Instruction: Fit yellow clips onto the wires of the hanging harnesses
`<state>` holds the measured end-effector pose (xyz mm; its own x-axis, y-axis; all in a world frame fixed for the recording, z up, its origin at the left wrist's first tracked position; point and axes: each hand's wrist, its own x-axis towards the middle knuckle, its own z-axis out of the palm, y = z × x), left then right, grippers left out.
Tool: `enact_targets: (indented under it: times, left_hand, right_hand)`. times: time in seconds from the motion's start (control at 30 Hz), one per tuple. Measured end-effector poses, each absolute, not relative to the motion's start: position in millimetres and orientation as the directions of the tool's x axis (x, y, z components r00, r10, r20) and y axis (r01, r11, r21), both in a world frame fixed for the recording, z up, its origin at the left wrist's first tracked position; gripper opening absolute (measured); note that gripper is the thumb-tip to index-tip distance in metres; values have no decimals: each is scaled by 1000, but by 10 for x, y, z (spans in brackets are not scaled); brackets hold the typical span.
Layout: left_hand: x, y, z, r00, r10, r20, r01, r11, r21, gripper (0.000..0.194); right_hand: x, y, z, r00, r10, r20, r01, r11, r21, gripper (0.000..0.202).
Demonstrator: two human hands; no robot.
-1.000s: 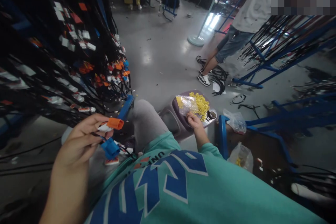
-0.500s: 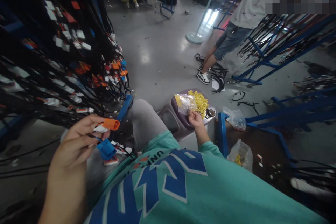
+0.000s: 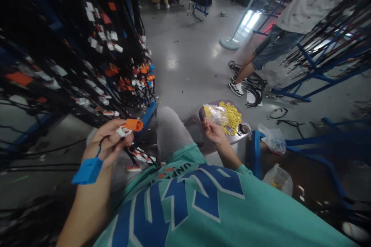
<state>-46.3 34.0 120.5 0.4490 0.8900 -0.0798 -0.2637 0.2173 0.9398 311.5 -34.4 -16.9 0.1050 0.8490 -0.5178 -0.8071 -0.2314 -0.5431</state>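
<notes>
My left hand pinches an orange connector with a white piece at its back end. A blue connector dangles by a short dark wire below the same hand. My right hand hovers at the near edge of a purple stool, thumb and fingertips pressed together. Whatever lies between those fingertips is too small to make out. On the stool lie a heap of small yellow plastic parts and a clear plastic bag, just beyond the right hand. A dark tape roll sits beside the heap.
Dense bundles of black cables with white and orange connectors hang at the left. Blue frames carrying cables stand at the right. A person in denim shorts stands ahead, near coiled cables. Plastic bags lie at the lower right.
The view has shifted left. The blue connector has swung from beside the orange one to hang by my left wrist. My right hand has drawn over to the stool's left side, away from the yellow heap.
</notes>
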Motion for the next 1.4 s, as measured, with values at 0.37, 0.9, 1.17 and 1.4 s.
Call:
enact_targets:
  times: [0.37, 0.9, 1.17, 1.4]
  left_hand:
    - [-353, 161, 1028, 445, 895, -19, -266, 152, 952, 31]
    - [-227, 53, 1010, 415, 910, -2, -205, 96, 974, 26]
    - [-200, 42, 1023, 389, 919, 60, -340, 83, 937, 36]
    - [-207, 50, 957, 388, 922, -15, -331, 155, 931, 38]
  right_hand:
    - [2240, -173, 885, -321, 882, -344, -677, -468, -568, 21]
    - [1585, -280, 1321, -386, 893, -232, -588, -432, -684, 17]
    - [1571, -246, 1276, -394, 877, -276, -610, -474, -635, 15]
    - [1510, -255, 1298, -324, 918, -229, -578, -384, -720, 19]
